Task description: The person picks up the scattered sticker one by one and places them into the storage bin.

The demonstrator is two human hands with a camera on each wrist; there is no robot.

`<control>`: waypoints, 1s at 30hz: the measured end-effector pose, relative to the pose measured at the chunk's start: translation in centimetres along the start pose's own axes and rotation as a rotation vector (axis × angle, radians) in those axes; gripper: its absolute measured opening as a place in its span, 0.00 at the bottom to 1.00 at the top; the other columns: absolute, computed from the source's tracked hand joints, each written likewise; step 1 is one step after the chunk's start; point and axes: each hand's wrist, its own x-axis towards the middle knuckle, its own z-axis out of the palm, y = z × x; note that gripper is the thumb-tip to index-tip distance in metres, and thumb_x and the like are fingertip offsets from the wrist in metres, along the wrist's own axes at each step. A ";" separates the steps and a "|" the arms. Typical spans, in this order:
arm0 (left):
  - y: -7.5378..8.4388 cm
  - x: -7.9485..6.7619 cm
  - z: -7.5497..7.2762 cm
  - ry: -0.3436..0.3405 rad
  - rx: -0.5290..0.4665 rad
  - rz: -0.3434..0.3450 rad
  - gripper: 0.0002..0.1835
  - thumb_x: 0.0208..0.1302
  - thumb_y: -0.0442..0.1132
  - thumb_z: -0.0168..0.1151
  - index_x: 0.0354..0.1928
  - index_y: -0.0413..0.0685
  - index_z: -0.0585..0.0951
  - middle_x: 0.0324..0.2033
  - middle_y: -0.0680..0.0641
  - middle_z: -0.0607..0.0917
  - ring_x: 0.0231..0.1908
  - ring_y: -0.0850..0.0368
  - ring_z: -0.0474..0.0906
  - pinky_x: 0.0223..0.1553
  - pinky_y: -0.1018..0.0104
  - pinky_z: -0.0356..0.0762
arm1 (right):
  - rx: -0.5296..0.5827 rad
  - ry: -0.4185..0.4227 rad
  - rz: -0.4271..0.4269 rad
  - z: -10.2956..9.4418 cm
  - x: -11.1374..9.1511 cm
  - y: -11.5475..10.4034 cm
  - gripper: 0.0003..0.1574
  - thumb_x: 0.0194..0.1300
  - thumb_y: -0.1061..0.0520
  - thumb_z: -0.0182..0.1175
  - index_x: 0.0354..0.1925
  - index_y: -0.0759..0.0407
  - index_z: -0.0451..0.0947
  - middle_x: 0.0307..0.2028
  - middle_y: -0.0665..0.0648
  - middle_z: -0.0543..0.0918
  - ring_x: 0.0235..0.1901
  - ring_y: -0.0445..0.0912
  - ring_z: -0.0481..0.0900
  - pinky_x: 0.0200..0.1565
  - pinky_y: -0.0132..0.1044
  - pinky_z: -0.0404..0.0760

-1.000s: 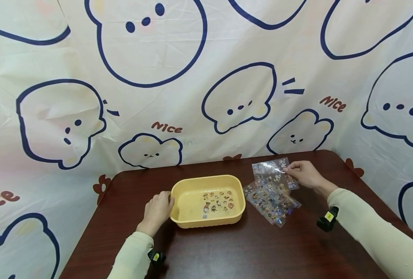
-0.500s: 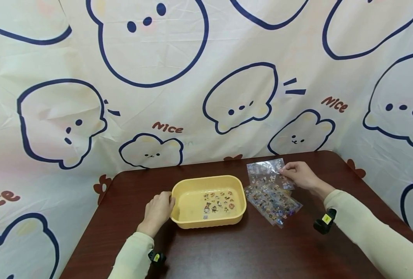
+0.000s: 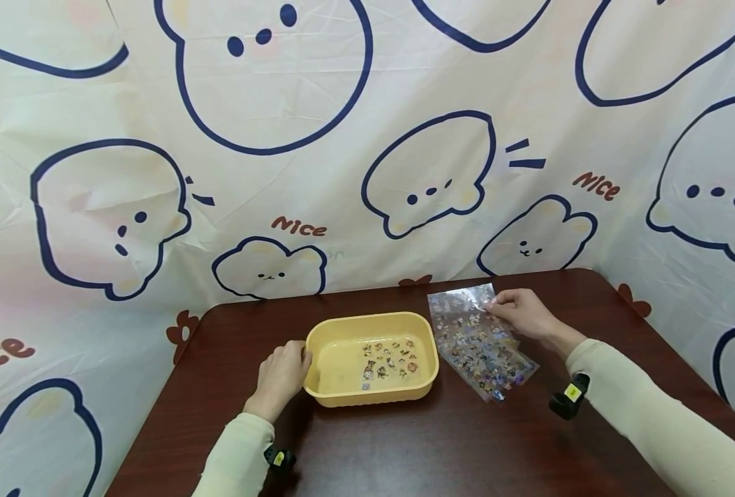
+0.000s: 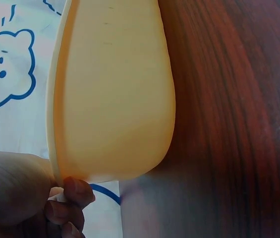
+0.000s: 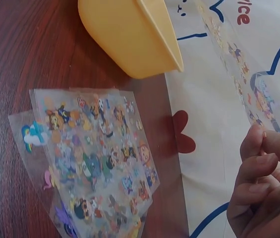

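The head camera looks down over the brown table (image 3: 404, 442). Both wrist cameras sit close, sharing the yellow tub (image 4: 115, 99).

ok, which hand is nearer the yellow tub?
Left. The left hand grips the yellow tub at its left rim; the right hand is off to the tub's right, pinching a sticker sheet.
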 end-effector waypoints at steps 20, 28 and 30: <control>0.0 0.0 0.0 0.013 -0.007 0.001 0.11 0.72 0.41 0.58 0.43 0.40 0.84 0.27 0.43 0.84 0.23 0.54 0.76 0.25 0.56 0.72 | 0.027 -0.029 -0.049 3.1 0.9 -0.9 0.16 0.75 0.55 0.58 0.38 0.69 0.77 0.21 0.49 0.79 0.18 0.38 0.68 0.23 0.34 0.71; 0.0 0.0 0.1 0.043 -0.004 0.015 0.10 0.71 0.40 0.60 0.33 0.44 0.82 0.23 0.44 0.82 0.22 0.53 0.75 0.23 0.56 0.70 | 0.090 -0.041 -0.024 4.3 1.3 -1.1 0.15 0.74 0.55 0.59 0.38 0.68 0.77 0.18 0.48 0.73 0.14 0.37 0.60 0.20 0.31 0.63; 0.0 0.0 0.1 0.045 -0.003 0.016 0.10 0.70 0.40 0.60 0.32 0.44 0.82 0.22 0.45 0.81 0.22 0.54 0.74 0.23 0.56 0.70 | 0.081 -0.044 -0.031 4.5 1.4 -1.2 0.16 0.74 0.54 0.59 0.38 0.68 0.77 0.17 0.49 0.73 0.14 0.37 0.58 0.19 0.31 0.62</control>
